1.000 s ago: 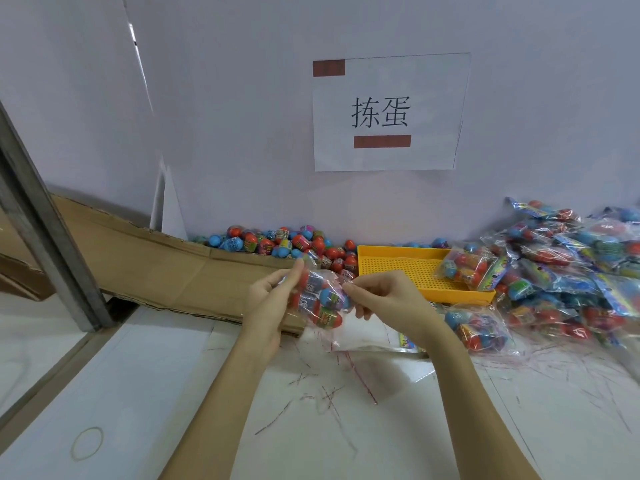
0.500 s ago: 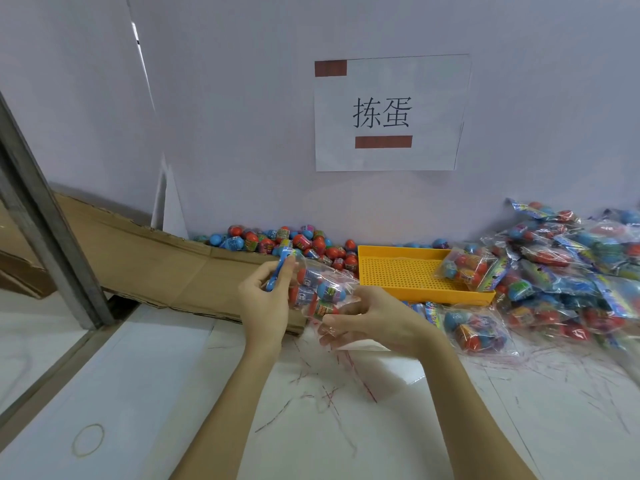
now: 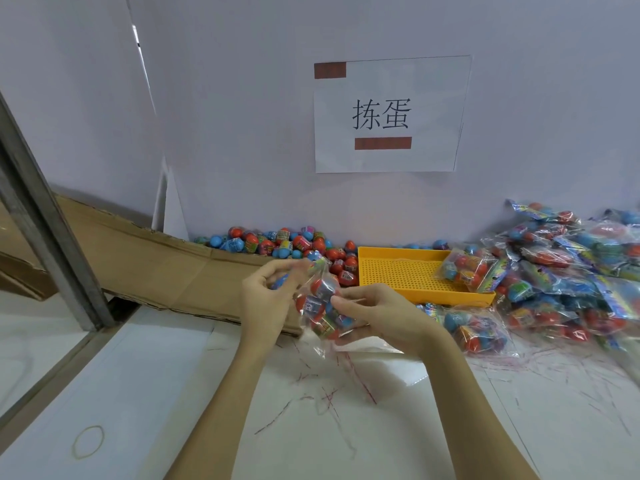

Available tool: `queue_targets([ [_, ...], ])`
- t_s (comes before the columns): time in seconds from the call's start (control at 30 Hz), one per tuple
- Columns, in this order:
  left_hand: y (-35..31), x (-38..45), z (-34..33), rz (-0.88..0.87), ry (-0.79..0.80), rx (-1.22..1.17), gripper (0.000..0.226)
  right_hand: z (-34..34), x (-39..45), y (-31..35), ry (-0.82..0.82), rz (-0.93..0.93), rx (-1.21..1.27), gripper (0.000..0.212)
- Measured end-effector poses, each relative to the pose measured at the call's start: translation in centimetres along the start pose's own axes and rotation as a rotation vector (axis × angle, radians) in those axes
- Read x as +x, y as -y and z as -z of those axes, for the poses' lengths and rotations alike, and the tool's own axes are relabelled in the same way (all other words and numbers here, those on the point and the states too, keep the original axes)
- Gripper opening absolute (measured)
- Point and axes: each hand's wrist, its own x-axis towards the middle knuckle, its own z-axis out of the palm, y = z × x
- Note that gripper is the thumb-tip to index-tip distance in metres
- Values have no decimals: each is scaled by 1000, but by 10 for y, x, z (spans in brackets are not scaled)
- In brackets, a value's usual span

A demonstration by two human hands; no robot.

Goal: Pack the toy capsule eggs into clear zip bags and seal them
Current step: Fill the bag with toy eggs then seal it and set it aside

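Turning in the person's grip, the zip bag [image 3: 320, 306] of capsule eggs now hangs upright between the hands, above the counter [image 3: 346, 427]; a moment ago it lay more sideways. The left hand [image 3: 268, 299] pinches the printed top strip, fingers curled on it. The right hand [image 3: 377, 315] has slid beneath and cups the filled lower part. That suggests the eggs are settled and the seal is being pressed. Sealed bags [image 3: 571, 271] lie piled well to the right, beside a yellow tray [image 3: 398, 271].
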Motion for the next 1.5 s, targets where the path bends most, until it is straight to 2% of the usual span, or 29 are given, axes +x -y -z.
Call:
queue_targets([
  [0.07, -2, 1, -3, 141, 6, -53, 71, 1, 2, -1, -87, 43, 62, 34],
  [0.1, -3, 1, -4, 195, 28, -68, 74, 1, 3, -2, -137, 64, 114, 32],
  [0.13, -4, 0, -5, 225, 59, -82, 68, 2, 4, -2, -182, 83, 168, 32],
  [0.27, 0, -5, -12, 247, 124, -110, 19, 4, 6, -1, -267, 122, 262, 33],
  [0.4, 5, -2, -11, 191, 74, -38, 6, 4, 5, -2, -239, 92, 99, 37],
  [0.47, 7, -1, -10, 197, 68, -41, 5, 5, 5, -4, -211, 74, 21, 29],
  [0.6, 9, -2, -13, 225, 58, -28, 8, 10, 2, -3, -216, 85, -61, 23],
  [0.83, 9, -6, -17, 25, 62, 231, 8, 15, -4, -3, -236, 66, -143, 30],
  [0.9, 9, -6, -18, 15, 66, 267, 10, 16, -3, -4, -255, 67, -135, 24],
  [0.97, 8, -7, -19, 13, 63, 254, 11, 15, -3, -4, -258, 58, -76, 14],
  [1.1, 5, -9, -23, 60, 108, 121, 12, 14, -1, -4, -288, 97, -57, 22],
  [1.2, 3, -10, -22, 131, 267, -36, 39, 14, -1, -2, -365, 109, 40, 35],
  [1.27, 4, -10, -19, 96, 318, -28, 51, 13, -1, -1, -375, 68, 74, 40],
  [1.4, 4, -7, -14, 104, 356, -8, 51, 13, 0, 0, -458, 102, 58, 43],
  [1.5, 2, -4, -11, 97, 375, -1, 48, 12, -1, 1, -496, 142, 54, 34],
])
